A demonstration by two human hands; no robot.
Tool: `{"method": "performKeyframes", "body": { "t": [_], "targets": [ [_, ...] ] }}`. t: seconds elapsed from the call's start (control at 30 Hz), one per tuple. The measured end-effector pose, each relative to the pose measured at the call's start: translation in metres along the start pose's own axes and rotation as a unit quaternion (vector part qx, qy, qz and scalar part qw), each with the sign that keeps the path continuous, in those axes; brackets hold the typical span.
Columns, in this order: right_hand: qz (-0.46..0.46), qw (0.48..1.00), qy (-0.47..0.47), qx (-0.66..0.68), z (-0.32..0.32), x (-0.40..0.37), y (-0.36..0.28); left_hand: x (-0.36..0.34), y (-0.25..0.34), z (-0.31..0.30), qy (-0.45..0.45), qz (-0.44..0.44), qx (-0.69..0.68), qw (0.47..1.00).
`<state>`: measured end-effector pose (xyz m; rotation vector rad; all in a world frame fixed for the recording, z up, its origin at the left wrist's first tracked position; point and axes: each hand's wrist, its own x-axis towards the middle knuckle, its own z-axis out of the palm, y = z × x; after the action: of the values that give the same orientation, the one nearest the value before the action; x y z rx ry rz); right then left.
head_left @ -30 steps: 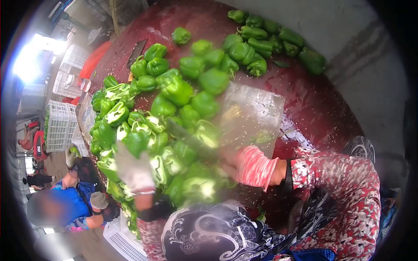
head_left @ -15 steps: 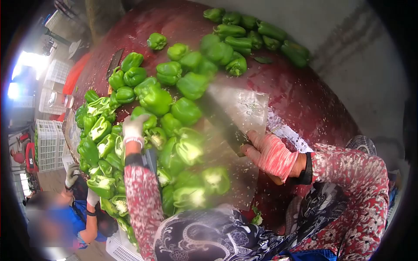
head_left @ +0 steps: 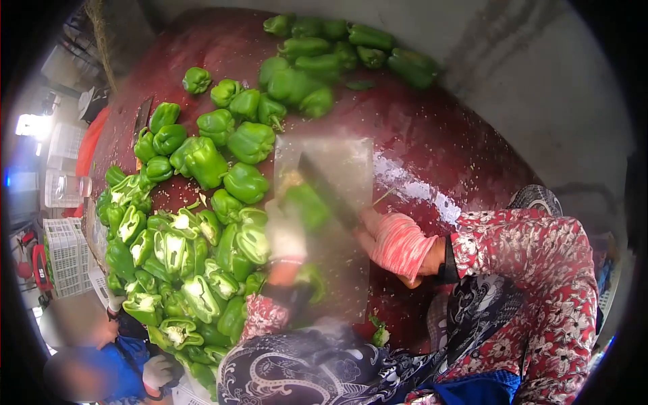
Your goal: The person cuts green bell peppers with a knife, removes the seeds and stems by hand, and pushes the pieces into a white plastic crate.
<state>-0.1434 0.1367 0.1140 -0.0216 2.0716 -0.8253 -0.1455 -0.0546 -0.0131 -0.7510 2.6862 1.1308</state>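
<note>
My left hand, in a white glove and blurred by motion, has its fingers round a green bell pepper over a pale, see-through cutting board. My right hand, its palm covered in a red-and-white knit, grips a broad-bladed knife. The blade slants up and left, beside the pepper; whether it touches is too blurred to tell. Left of the board lies a heap of halved bell peppers, with pale cores showing. Whole bell peppers sit just above the heap.
More whole peppers lie along the far edge of the red table. Another knife rests at the upper left. White crates stand beyond the table. Two people in blue work at the lower left, one with a gloved hand.
My left hand has moved right from the pile onto the board and now has a pepper. The knife is beside that pepper. The whole view has shifted somewhat.
</note>
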Motion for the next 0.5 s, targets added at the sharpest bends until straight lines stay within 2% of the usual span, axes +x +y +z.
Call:
{"method": "performKeyframes", "body": {
  "t": [0.07, 0.1, 0.17, 0.2, 0.27, 0.3, 0.33, 0.37, 0.4, 0.43, 0.47, 0.5],
  "targets": [
    [0.069, 0.992, -0.050, 0.093, -0.005, -0.008, -0.006, 0.007, -0.013, 0.006, 0.030, 0.015, -0.034, 0.999],
    [0.071, 0.992, -0.054, 0.092, -0.003, -0.007, -0.003, 0.007, -0.018, 0.010, 0.030, 0.012, -0.034, 0.999],
    [-0.010, 1.000, -0.021, -0.020, 0.005, -0.001, 0.009, 0.004, -0.027, 0.019, 0.000, 0.003, 0.020, 1.000],
    [-0.007, 1.000, -0.021, -0.022, 0.008, 0.005, 0.013, 0.003, -0.029, 0.020, -0.001, 0.002, 0.017, 1.000],
    [-0.028, 0.985, -0.043, -0.165, 0.014, 0.016, 0.023, -0.002, -0.032, 0.021, 0.070, 0.112, -0.020, 0.991],
    [-0.025, 0.985, -0.044, -0.166, 0.021, 0.024, 0.037, -0.004, -0.022, 0.015, 0.068, 0.110, -0.021, 0.991],
    [-0.189, 0.946, -0.006, -0.263, 0.029, 0.032, 0.057, -0.007, -0.008, 0.007, 0.039, 0.106, 0.013, 0.993],
    [-0.346, 0.871, 0.030, -0.349, 0.029, 0.033, 0.057, -0.008, -0.001, 0.002, 0.009, 0.101, 0.048, 0.994],
    [-0.345, 0.871, 0.026, -0.348, 0.034, 0.036, 0.054, -0.007, -0.007, 0.006, 0.007, 0.097, 0.048, 0.994],
    [-0.202, 0.952, 0.044, -0.224, 0.034, 0.036, 0.029, -0.003, -0.015, 0.013, 0.018, 0.147, 0.060, 0.987],
    [-0.051, 0.992, 0.062, -0.093, 0.031, 0.038, 0.012, -0.001, -0.020, 0.018, 0.030, 0.197, 0.072, 0.977],
    [-0.052, 0.992, 0.062, -0.094, 0.032, 0.063, 0.023, -0.003, -0.016, 0.017, 0.031, 0.197, 0.071, 0.977]
  ]
}}
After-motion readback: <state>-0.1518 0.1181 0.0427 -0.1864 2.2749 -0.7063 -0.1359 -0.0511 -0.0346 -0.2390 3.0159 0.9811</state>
